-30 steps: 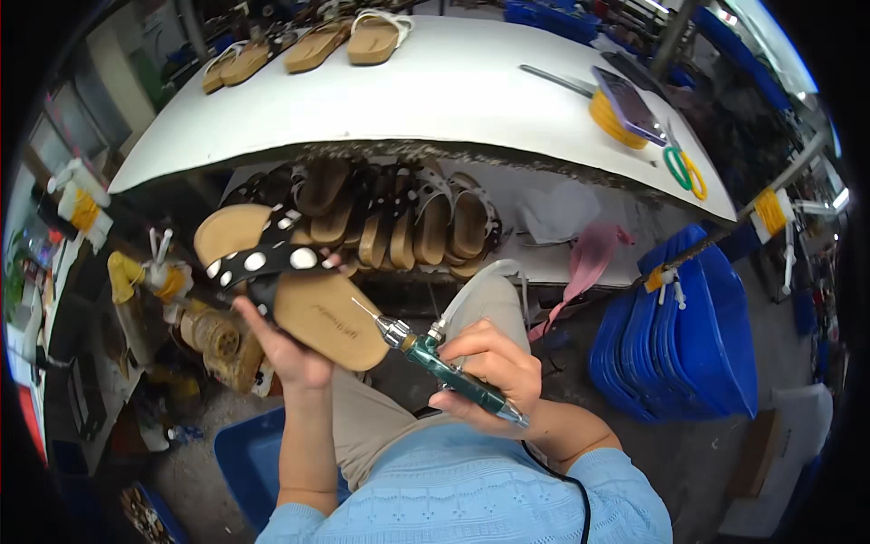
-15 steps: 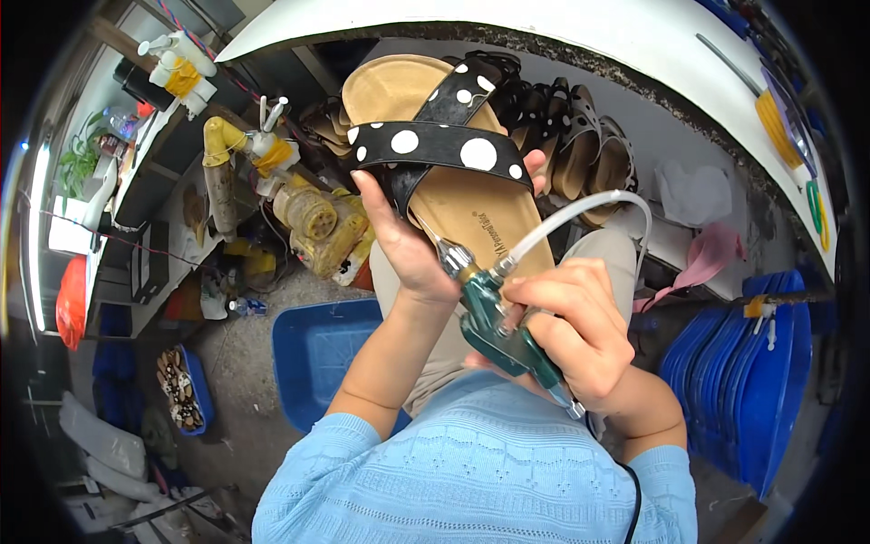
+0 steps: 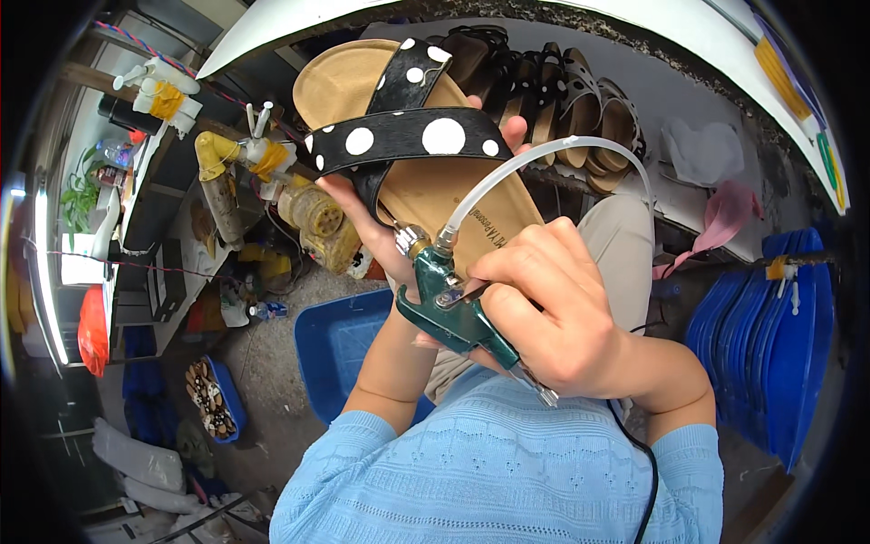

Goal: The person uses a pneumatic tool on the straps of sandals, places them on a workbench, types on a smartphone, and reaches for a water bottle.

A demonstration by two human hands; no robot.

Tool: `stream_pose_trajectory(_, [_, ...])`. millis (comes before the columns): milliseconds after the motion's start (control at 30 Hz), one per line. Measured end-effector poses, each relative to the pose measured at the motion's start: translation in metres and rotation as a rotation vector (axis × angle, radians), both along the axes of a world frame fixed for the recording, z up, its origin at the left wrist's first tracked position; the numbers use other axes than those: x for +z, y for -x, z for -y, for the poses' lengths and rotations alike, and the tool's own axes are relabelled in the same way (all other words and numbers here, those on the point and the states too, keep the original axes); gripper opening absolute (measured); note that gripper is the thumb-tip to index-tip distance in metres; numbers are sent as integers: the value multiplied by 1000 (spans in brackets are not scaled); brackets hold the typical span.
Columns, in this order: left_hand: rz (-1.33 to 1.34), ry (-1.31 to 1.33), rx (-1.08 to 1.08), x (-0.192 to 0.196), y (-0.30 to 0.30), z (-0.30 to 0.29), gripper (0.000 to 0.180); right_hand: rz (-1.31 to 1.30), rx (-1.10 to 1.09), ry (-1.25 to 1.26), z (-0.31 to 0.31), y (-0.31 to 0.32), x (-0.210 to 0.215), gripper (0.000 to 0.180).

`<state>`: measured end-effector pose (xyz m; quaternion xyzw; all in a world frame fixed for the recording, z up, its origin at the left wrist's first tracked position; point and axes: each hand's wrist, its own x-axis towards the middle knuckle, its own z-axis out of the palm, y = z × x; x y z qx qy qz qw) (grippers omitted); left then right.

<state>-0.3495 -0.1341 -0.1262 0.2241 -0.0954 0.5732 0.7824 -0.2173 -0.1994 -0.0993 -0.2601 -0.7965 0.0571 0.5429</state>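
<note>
My left hand (image 3: 373,238) supports a sandal (image 3: 485,195) from beneath, its fingers wrapped around the sides. The sandal has a tan footbed and crossed black straps with white dots, and its top faces up. In my right hand (image 3: 557,304) is a dark green spray gun (image 3: 444,304) with metal fittings. Its thin nozzle points at the left edge of the footbed, close by the base of the strap; I cannot tell whether they touch. A clear hose (image 3: 544,145) arches from the gun across the sandal. The right thumb and index finger are near the gun's small lever.
Several sandals (image 3: 575,118) stand on a shelf under the white bench (image 3: 299,27). A blue tub (image 3: 340,335) and a small blue bin (image 3: 229,394) of scraps are on the floor. Stacked blue trays (image 3: 761,344) stand at right. Taped pipes (image 3: 216,181) are at left.
The sandal and spray gun have shifted left in view, and the surroundings have turned slightly. The nozzle stays near the footbed's left edge. Both hands keep their hold.
</note>
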Motion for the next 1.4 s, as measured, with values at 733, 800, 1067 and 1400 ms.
stream_pose_trajectory(733, [-88, 56, 52, -8, -5, 8, 121, 21, 38, 88, 11, -19, 2, 24])
stream_pose_trajectory(800, [-95, 75, 57, -8, -5, 8, 120, 46, 45, 109, 13, -24, 4, 23])
stream_pose_trajectory(1067, [-170, 103, 77, -25, -8, -3, 137, -12, 100, 194, 9, -44, -4, 30])
stream_pose_trajectory(1400, [-163, 52, 161, -54, 35, -29, 121, -44, -492, 63, 2, -139, -65, 35])
